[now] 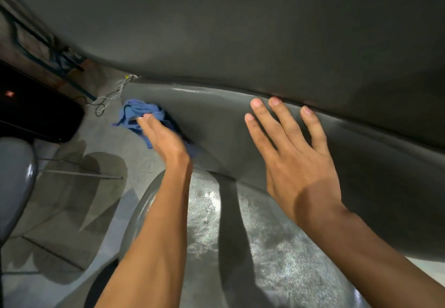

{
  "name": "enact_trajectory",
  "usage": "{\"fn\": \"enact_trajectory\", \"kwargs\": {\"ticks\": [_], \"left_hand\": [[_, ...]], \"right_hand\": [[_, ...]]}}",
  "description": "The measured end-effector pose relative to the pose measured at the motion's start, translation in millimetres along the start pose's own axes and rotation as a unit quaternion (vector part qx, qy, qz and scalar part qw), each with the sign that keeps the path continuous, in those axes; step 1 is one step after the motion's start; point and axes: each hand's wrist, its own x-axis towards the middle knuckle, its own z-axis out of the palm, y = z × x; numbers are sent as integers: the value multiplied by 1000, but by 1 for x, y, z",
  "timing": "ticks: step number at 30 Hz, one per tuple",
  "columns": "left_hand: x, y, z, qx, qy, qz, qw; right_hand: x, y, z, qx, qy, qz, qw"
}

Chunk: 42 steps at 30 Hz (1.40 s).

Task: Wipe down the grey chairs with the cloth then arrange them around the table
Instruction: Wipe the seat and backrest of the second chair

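A grey chair (216,127) fills most of the frame, its backrest curving across the centre and its speckled, shiny seat spreading over the lower middle. The pale floor (72,199) shows on the left, with part of a second grey chair (14,182) at the left edge and a black object (36,110) above it. The right hand (289,153) lies flat against the backrest at centre right, fingers straight and spread, holding nothing. The left hand (163,136) presses a crumpled blue cloth (139,115) against the backrest's left edge; whether its fingers curl round the cloth cannot be told. Thin white cables (108,97) trail on the floor just above the cloth.
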Motion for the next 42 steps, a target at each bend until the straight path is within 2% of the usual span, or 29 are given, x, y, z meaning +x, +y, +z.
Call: {"fn": "enact_trajectory", "kwargs": {"ticks": [4,7,10,12,14,16,19,21,26,28,30,32,33,35,37,39,42], "left_hand": [[-55,25,11,67,-100,88,989],[-93,7,6,130,-186,146,963],[-112,-28,-4,159,-224,194,942],[-118,-51,-8,149,-233,190,942],[-119,-81,-5,126,-217,109,962],[-114,-106,1,83,-166,-61,981],[-109,-121,5,3,-75,-254,964],[-110,-117,12,-60,-50,-302,950],[-108,-97,27,-92,-54,-219,970],[-129,-47,33,-74,-101,-157,980],[-162,3,36,-37,-167,-44,984],[-190,26,34,11,-237,75,968],[-197,28,33,20,-268,116,956],[-197,17,29,48,-281,164,944],[-190,-4,27,97,-265,175,943],[-186,-31,26,144,-228,135,953],[-172,-72,23,103,-157,-22,982]], "right_hand": [[2,-5,-3,8,-14,16,1000],[2,-6,-6,33,-1,31,999],[2,-5,-7,67,24,48,996],[0,-3,-5,92,48,60,993],[-4,-2,-4,97,68,67,991],[-11,1,-1,93,76,69,990],[-24,6,-2,88,80,85,989],[-33,9,-3,82,77,97,989],[-53,16,-9,89,86,144,982],[-60,19,-12,88,93,157,979],[-66,24,-15,81,94,159,979],[-70,28,-17,77,92,160,980],[-72,31,-17,77,93,162,979],[-77,35,-18,77,95,166,978],[-81,37,-19,80,102,174,976],[-84,40,-18,80,100,180,975],[-91,44,-16,80,107,187,973]]}}
